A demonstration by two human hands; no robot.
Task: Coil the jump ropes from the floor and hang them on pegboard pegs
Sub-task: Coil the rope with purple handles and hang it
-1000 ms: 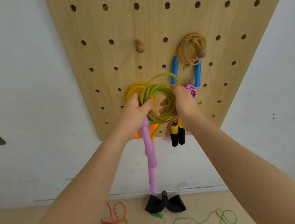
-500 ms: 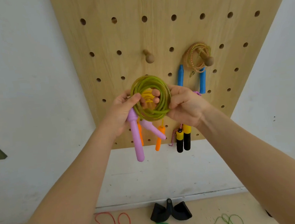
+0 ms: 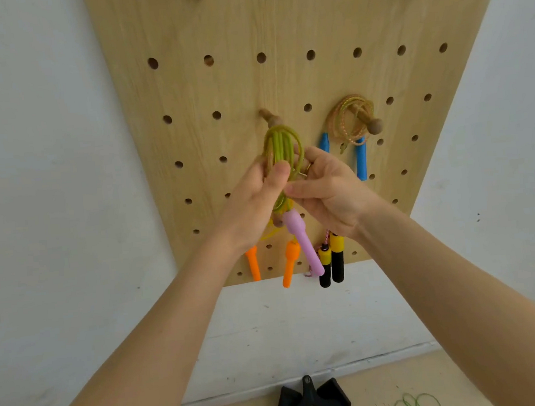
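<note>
Head view shows the green rope coil (image 3: 282, 149) raised to a wooden peg (image 3: 270, 118) on the pegboard (image 3: 236, 85), pink handles (image 3: 303, 241) dangling below. Left hand (image 3: 256, 200) and right hand (image 3: 330, 191) pinch the strands with curled fingers. Light, springy cord likely uncoils; hold every loop together near the top.

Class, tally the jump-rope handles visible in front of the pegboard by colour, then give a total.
Orange handles: 2
Blue handles: 2
Black-and-yellow handles: 2
Pink handle: 1
Total: 7
</note>
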